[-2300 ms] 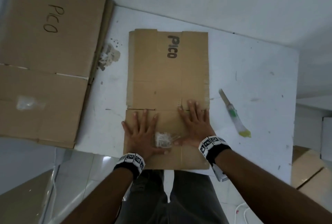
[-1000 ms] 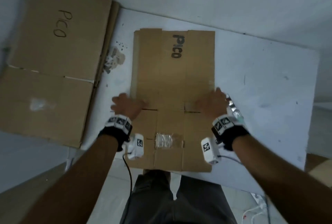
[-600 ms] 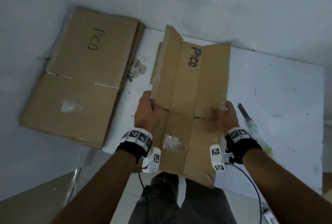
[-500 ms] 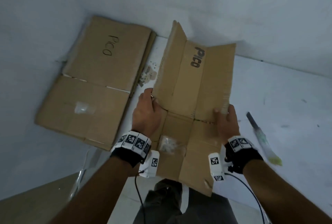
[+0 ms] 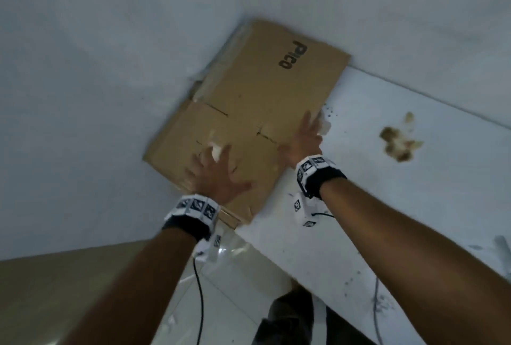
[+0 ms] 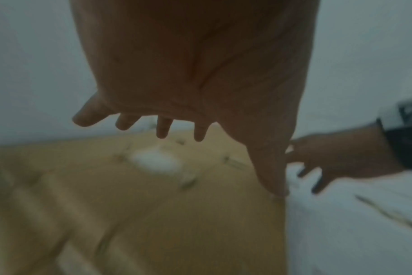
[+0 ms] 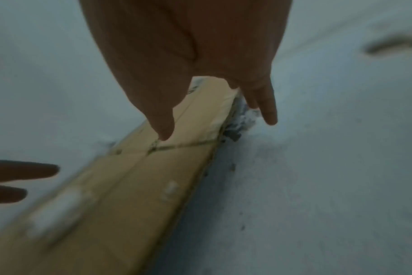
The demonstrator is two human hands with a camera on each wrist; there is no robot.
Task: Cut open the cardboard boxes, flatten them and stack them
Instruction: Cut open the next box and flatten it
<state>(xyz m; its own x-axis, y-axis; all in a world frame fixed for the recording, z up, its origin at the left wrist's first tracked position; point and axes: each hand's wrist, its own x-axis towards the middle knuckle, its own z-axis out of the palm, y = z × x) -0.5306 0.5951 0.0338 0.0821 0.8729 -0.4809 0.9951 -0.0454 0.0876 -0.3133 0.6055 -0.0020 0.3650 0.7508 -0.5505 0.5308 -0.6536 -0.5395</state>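
Your left hand [image 5: 214, 176] and right hand [image 5: 302, 141], fingers spread and gripping nothing, hover over the flattened "PICO" cardboard box [image 5: 257, 101] atop the stack.

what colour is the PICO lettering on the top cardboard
Black, on plain brown cardboard; the PICO lettering shows best in the head view.

Dim bluish light; wrist views blurred, shadowed.

flattened box [image 5: 257, 101] on stack | left hand [image 5: 215, 176] splayed above it | right hand [image 5: 302, 141] at its right edge
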